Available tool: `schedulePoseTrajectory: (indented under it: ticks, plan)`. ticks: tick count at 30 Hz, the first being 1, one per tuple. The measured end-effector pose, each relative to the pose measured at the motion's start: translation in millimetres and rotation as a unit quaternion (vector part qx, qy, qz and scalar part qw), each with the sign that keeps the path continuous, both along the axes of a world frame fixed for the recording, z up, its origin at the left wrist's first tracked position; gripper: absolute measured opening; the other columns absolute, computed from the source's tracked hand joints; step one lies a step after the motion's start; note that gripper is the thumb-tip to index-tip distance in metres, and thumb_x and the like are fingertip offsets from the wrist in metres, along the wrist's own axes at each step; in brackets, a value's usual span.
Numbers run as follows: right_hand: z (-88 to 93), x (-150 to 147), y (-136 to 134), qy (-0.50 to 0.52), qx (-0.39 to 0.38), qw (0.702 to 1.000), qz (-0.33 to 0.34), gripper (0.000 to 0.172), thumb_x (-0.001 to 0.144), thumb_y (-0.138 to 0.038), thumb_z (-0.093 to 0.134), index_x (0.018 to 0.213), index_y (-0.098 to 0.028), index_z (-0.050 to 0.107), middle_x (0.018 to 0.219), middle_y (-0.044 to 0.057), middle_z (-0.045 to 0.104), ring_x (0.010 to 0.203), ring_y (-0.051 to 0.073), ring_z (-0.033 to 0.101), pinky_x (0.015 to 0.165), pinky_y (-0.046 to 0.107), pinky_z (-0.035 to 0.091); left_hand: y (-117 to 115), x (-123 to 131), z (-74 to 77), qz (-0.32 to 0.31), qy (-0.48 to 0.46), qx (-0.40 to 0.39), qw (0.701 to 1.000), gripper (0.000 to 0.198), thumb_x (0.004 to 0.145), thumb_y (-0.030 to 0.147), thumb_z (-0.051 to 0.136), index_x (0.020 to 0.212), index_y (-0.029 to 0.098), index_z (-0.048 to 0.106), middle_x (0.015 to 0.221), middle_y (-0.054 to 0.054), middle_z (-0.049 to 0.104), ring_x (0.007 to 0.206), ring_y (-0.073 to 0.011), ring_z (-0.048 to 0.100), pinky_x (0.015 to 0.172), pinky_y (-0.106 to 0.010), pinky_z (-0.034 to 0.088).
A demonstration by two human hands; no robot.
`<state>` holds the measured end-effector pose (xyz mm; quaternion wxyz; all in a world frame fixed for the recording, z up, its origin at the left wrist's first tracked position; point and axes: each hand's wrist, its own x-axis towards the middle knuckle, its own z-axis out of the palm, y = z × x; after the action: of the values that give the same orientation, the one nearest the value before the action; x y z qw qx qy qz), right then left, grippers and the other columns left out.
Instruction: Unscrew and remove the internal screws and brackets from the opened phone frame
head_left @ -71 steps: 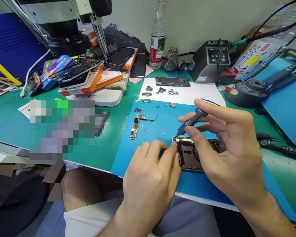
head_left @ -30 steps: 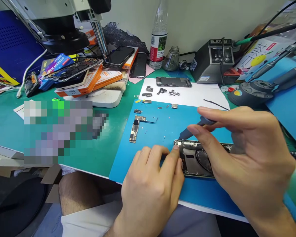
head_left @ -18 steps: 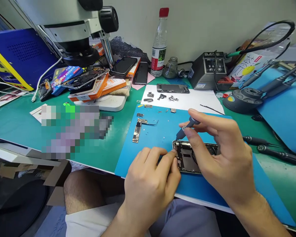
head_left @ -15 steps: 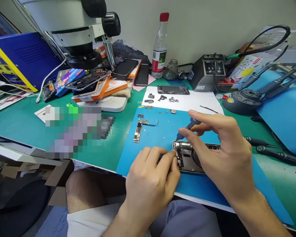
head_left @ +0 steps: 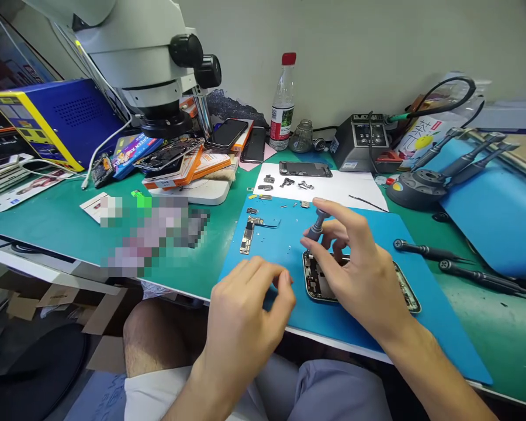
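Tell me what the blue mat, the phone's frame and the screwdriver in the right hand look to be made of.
Blue mat: probably silicone or soft rubber; it looks matte and evenly coloured and lies flat without glare.
Phone frame: polished metal; its rim shows bright reflections.
Screwdriver: dark grey satin handle, likely anodised metal, though coated plastic cannot be ruled out.

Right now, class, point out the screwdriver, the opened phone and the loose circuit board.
screwdriver (head_left: 318, 223): head view, grey handle.
opened phone (head_left: 313, 282): head view, exposed left end.
loose circuit board (head_left: 246, 241): head view, board's middle.
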<state>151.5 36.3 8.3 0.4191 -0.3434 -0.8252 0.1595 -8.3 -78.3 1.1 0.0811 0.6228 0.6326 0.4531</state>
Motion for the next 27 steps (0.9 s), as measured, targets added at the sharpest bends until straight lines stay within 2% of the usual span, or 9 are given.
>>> schedulePoseTrajectory:
  ticks: [4, 6, 8, 13, 21, 27]
  plan:
    - [-3.3, -1.5, -1.6, 0.139, -0.055, 0.988, 0.026, 0.062, 0.101, -0.021, 0.074, 0.153, -0.034, 0.044, 0.11, 0.002, 0.077, 0.09, 0.02, 0.079, 0.081, 0.039, 0.069, 10.5, -4.9, -0.8, 0.004, -0.007, -0.048, 0.999, 0.023, 0.11, 0.018, 0.055, 0.094, 0.022, 0.071, 0.091, 0.0, 0.078, 0.083, -0.0178, 0.072, 0.074, -0.032, 0.048]
    - [-4.9, -2.9, -0.7, 0.162, -0.103, 0.981, 0.041, 0.058, 0.1, -0.022, 0.075, 0.147, -0.033, 0.043, 0.11, 0.002, 0.079, 0.09, 0.021, 0.08, 0.083, 0.04, 0.071, 13.4, -5.5, -1.4, 0.005, -0.017, -0.055, 0.998, 0.024, 0.11, 0.019, 0.054, 0.094, 0.022, 0.072, 0.092, 0.0, 0.079, 0.083, -0.0179, 0.073, 0.074, -0.032, 0.048]
    - [-5.9, -4.3, -0.1, 0.153, -0.13, 0.978, 0.052, 0.053, 0.101, -0.024, 0.074, 0.143, -0.032, 0.043, 0.11, 0.002, 0.079, 0.09, 0.021, 0.081, 0.085, 0.041, 0.072, 14.2, -5.7, -2.5, 0.006, -0.026, -0.053, 0.998, 0.024, 0.11, 0.019, 0.054, 0.095, 0.022, 0.072, 0.092, 0.0, 0.08, 0.082, -0.0177, 0.073, 0.074, -0.031, 0.048]
    - [-5.0, -5.2, -1.8, 0.11, -0.132, 0.984, 0.054, 0.056, 0.106, -0.027, 0.069, 0.153, -0.03, 0.039, 0.113, 0.005, 0.078, 0.101, 0.021, 0.081, 0.094, 0.041, 0.07, 11.3, -5.7, -7.1, 0.014, -0.034, -0.037, 0.999, 0.023, 0.11, 0.018, 0.054, 0.095, 0.021, 0.072, 0.092, 0.0, 0.079, 0.084, -0.0176, 0.073, 0.075, -0.031, 0.049]
    - [-9.7, -3.0, -1.7, 0.075, -0.134, 0.986, 0.064, 0.051, 0.108, -0.028, 0.065, 0.153, -0.033, 0.042, 0.117, 0.005, 0.076, 0.094, 0.02, 0.08, 0.09, 0.042, 0.069, 11.0, -4.0, -12.2, 0.028, 0.006, -0.025, 0.999, 0.024, 0.11, 0.018, 0.053, 0.095, 0.021, 0.071, 0.09, -0.001, 0.078, 0.083, -0.0182, 0.071, 0.077, -0.032, 0.051]
    - [-8.9, -3.1, -0.7, 0.07, -0.142, 0.985, 0.065, 0.049, 0.108, -0.027, 0.064, 0.152, -0.032, 0.043, 0.117, 0.004, 0.075, 0.096, 0.019, 0.079, 0.092, 0.04, 0.068, 11.4, -4.7, -11.0, 0.019, -0.001, -0.023, 1.0, 0.023, 0.11, 0.016, 0.054, 0.098, 0.021, 0.072, 0.095, -0.002, 0.08, 0.087, -0.0189, 0.074, 0.08, -0.033, 0.052]
